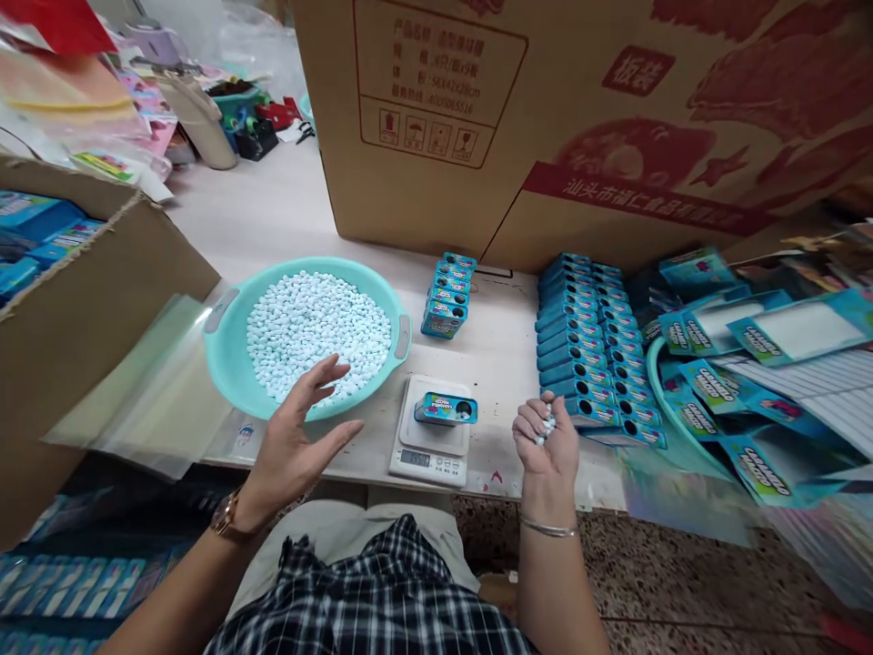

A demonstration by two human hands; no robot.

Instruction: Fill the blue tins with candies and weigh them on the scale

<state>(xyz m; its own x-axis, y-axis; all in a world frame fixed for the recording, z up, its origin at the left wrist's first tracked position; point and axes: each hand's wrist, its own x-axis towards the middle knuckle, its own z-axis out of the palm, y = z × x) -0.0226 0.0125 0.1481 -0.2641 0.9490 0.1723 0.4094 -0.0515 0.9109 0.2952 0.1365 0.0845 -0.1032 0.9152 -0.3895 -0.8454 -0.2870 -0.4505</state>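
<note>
the left hand (300, 438) is spread; the right hand (554, 448) curls round small, pale-blue, round pellets (546, 426). a loose grip might spill them beside the blue rectangular printed box (440, 408) on the white plastic scale (450, 442).

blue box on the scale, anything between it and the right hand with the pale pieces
Nothing visible stands between the right hand and the blue box on the scale. The fingers curl around the pale pieces; the rows of boxes stand off that path, beyond the hand.

This seems a packing workshop: digital scale (443, 440), pellet-filled basin (228, 350), small boxes (563, 350), big carton (429, 205).
</note>
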